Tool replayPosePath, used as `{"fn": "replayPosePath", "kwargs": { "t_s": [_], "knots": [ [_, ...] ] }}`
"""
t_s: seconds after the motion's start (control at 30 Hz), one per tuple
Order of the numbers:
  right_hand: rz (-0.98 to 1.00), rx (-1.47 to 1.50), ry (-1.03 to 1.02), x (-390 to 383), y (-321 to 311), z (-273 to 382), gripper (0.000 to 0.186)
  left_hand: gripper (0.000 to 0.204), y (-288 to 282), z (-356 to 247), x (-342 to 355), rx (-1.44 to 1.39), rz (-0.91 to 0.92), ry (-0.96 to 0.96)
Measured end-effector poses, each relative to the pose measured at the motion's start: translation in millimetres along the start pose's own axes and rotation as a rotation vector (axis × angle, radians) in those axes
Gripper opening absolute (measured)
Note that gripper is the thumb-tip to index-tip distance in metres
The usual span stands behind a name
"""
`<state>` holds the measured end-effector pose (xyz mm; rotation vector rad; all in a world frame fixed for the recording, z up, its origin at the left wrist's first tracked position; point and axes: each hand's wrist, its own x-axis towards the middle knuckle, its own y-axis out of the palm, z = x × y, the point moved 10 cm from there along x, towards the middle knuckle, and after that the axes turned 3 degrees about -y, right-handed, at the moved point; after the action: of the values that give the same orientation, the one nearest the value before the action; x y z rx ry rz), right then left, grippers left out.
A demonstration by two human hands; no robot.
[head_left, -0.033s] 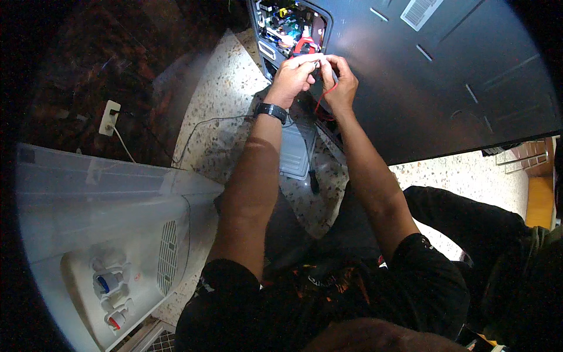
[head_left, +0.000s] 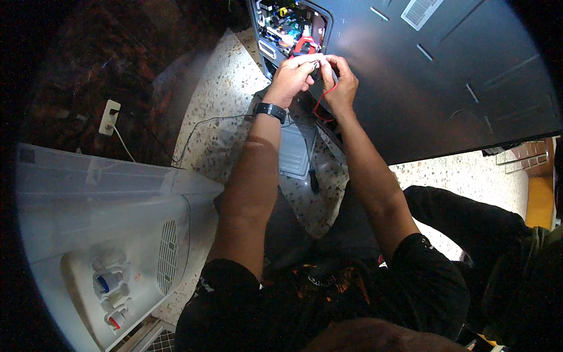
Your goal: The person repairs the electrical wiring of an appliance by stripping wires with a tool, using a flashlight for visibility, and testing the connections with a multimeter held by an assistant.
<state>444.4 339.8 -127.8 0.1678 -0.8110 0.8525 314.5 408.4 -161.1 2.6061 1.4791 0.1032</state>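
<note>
A: Where are the hands?
B: Both up at the rim of the lit opening in the dark metal panel. Left hand pinched at thumb and index. Right hand curled in, fingertips meeting the left's.

A: Grasping what?
B: Right looks to have the red wire; it loops out below that hand. Left is pinched down, but can't tell on what: too small, fingers cover it.

A: Anything else close?
B: Red tool just beyond the fingertips, at the opening. Coloured wiring and parts behind it. Grey ribbed cover on the speckled floor between the forearms, black-handled tool beside it.

A: How to do this bit well?
B: My take: brace fingertip on fingertip, as they are now. Let the right steady the wire, left do the fine work. Leave slack in the loop so nothing tugs. Light pinch; small parts slip.

A: Risks?
B: Dropping a bit into the opening, or snagging the loop on the panel edge. I'd work slightly toward the body, clear of the wiring. Knuckles also hide the view; tilt the wrists a touch.
</note>
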Motion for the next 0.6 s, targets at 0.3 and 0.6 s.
{"fn": "replayPosePath", "kwargs": {
  "t_s": [0.3,0.6],
  "knots": [
    [0.042,0.007,-0.026,-8,-8,-2,0.018,0.037,6,1,-9,0.194,0.055,-0.071],
    [0.042,0.093,0.015,-8,-6,-14,0.015,0.033,5,0,-9,0.242,0.022,-0.018]
  ]
}}
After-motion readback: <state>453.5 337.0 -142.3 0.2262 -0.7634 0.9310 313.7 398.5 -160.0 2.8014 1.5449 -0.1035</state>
